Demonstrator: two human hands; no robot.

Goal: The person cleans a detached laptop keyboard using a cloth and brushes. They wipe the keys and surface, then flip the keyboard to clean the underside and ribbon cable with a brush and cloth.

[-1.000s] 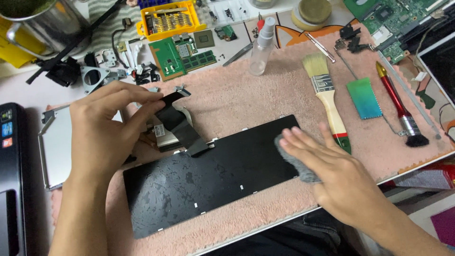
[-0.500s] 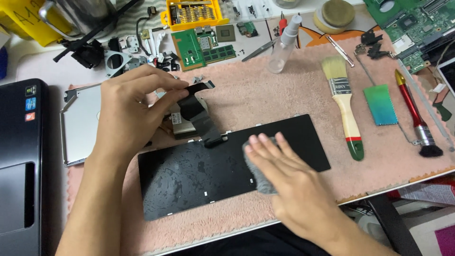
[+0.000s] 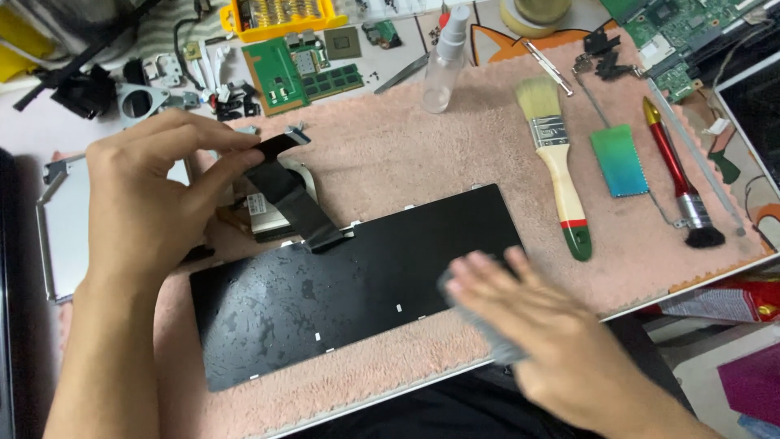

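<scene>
**Upturned keyboard panel, wiped by hand**

Pink fuzzy mat: covers the counter. Black rectangular keyboard panel: flat on the mat, back side up, wet-speckled. Left hand: fingers pinching the wide black ribbon cable, which rises from the panel's far edge. Right hand: blurred, pressing a grey cloth onto the panel's right end. Cream-handled paintbrush: lying further right.
</scene>
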